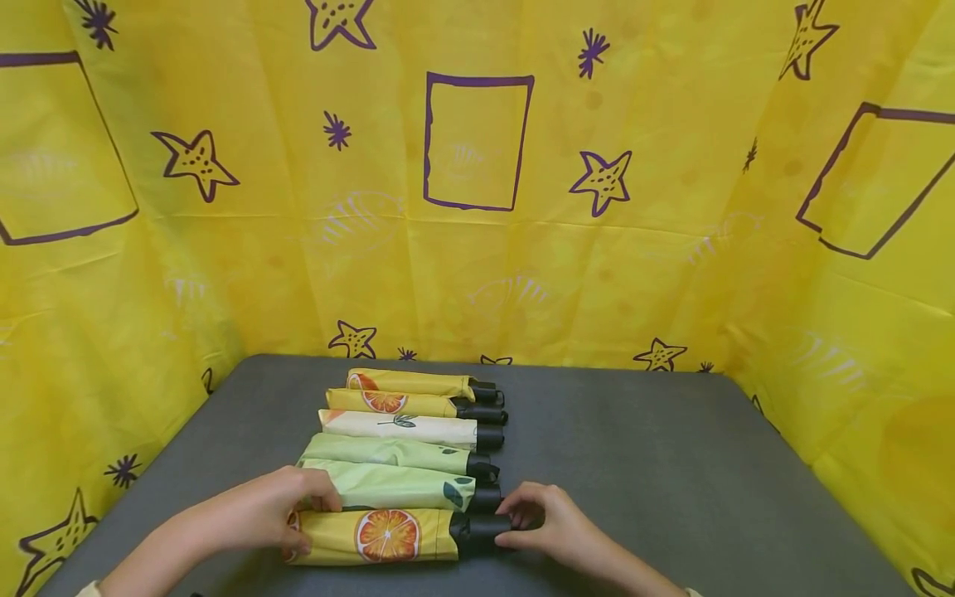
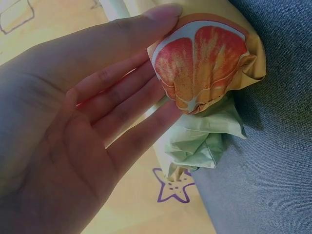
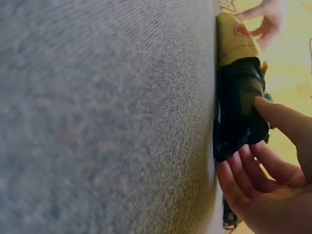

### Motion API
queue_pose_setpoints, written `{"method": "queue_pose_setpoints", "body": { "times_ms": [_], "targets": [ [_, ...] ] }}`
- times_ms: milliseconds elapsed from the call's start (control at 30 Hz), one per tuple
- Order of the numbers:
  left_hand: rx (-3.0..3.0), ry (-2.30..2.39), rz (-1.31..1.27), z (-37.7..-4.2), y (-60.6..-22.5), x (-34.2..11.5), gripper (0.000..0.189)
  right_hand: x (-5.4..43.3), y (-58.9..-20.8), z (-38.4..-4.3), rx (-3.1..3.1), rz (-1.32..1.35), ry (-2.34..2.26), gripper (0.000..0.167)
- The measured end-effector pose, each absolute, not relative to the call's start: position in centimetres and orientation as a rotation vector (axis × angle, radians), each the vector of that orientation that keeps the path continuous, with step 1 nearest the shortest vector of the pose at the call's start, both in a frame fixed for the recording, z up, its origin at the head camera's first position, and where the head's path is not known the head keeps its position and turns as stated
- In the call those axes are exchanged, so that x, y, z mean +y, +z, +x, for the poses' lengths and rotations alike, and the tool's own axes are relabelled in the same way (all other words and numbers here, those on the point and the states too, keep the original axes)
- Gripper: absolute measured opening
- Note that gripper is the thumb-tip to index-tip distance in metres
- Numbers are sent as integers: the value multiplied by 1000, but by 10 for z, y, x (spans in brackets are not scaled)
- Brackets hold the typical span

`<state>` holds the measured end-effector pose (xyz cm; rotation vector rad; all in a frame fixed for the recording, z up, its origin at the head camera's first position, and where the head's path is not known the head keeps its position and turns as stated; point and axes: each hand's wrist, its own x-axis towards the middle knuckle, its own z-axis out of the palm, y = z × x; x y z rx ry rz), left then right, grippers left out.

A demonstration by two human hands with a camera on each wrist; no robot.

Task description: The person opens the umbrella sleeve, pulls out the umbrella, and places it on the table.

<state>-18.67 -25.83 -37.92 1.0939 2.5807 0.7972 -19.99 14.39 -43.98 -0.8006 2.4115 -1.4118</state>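
Several folded umbrellas lie side by side on the table, black handles to the right. Nearest is a yellow umbrella (image 1: 418, 537) with an orange-slice print. My left hand (image 1: 287, 510) holds its left end, thumb on the near side and fingers on the far side; the left wrist view shows the printed slice (image 2: 200, 63) at that end. At the other end, my right hand (image 1: 548, 524) pinches the black handle (image 3: 239, 107) between thumb and fingers. Just beyond it lies a light green umbrella (image 1: 395, 484), close alongside.
Farther back are another green umbrella (image 1: 388, 451), a cream one (image 1: 433, 429) and two yellow ones, the farthest (image 1: 418, 382) near the table's back edge. The dark grey table (image 1: 634, 448) is surrounded by yellow cloth (image 1: 477, 274) with purple stars and frames.
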Motion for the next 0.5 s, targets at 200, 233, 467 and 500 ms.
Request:
{"method": "queue_pose_setpoints", "body": {
  "times_ms": [200, 233, 467, 500],
  "targets": [
    [2628, 737, 1232, -188, -383, -261, 40, 149, -440, -199, 2387, -774, -1437, 26],
    [2634, 729, 1259, -188, -384, -261, 41, 150, -440, -198, 2382, -769, -1442, 26],
    [2671, 705, 1380, -190, -389, -262, 43, 152, -437, -197, 2349, -732, -1462, 27],
    [2676, 702, 1389, -190, -389, -262, 43, 153, -437, -198, 2349, -725, -1459, 27]
  ]
}}
